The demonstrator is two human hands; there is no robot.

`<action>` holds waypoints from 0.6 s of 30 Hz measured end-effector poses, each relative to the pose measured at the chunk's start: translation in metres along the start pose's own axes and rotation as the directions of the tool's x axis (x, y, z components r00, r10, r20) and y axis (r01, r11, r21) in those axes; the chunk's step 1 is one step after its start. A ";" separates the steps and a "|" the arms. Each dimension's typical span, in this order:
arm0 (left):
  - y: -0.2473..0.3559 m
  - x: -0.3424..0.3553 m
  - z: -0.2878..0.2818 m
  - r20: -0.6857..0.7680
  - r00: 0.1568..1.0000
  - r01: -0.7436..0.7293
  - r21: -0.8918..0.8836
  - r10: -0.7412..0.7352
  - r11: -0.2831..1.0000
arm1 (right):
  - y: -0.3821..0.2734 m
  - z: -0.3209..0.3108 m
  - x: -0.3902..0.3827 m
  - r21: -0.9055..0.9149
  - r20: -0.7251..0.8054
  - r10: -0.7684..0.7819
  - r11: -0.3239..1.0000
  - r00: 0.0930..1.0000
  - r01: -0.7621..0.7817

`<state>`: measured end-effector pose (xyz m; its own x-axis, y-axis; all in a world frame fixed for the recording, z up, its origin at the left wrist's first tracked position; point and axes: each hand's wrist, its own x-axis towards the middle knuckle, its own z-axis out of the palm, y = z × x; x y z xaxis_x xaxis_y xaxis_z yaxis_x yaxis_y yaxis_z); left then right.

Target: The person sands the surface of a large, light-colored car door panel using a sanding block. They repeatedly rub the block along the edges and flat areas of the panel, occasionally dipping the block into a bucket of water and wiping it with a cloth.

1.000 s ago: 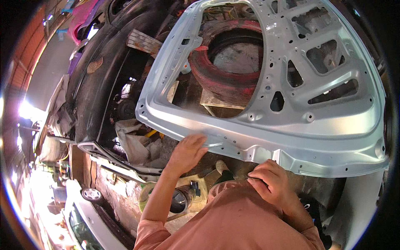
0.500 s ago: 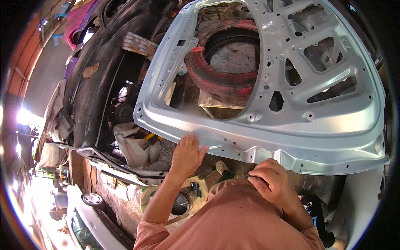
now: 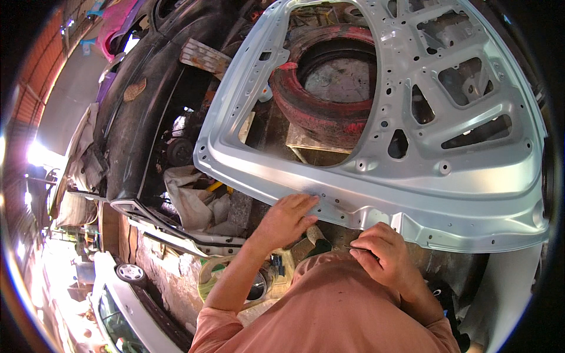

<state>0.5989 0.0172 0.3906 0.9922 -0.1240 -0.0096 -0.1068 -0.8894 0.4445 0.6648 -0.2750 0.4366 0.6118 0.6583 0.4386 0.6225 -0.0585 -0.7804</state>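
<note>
A large silver-grey car door shell (image 3: 376, 203) with a big window opening and many cut-outs lies in front of me. My left hand (image 3: 286, 219) rests on its near edge, left of the middle, with the fingers stretched out and lying along the metal. Close to the same edge, farther right, my right hand (image 3: 381, 254) is closed, its fingers curled in. A thin dark thing shows at its fingertips, too small to name. Whether this hand touches the shell is hard to see.
Under the shell, a red-smeared tire (image 3: 329, 126) lies on a wooden support (image 3: 318, 145). A dark car body (image 3: 132, 115) stands at the left, with crumpled pale cloth (image 3: 188, 203) beside it. Below left are a round container (image 3: 257, 287) and a white car (image 3: 120, 306).
My left hand has slid right along the near edge, toward my right hand. My right hand keeps its closed pose. The whole view has shifted slightly.
</note>
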 end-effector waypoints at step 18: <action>-0.100 -0.019 -0.049 -0.048 0.998 0.042 0.064 -0.039 0.997 | 0.002 0.006 -0.001 -0.020 -0.010 0.050 0.999 0.999 -0.050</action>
<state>0.5942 0.1306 0.3904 0.9976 -0.0678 0.0162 -0.0688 -0.9203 0.3852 0.6628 -0.2708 0.4317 0.6471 0.6469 0.4035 0.6004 -0.1062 -0.7926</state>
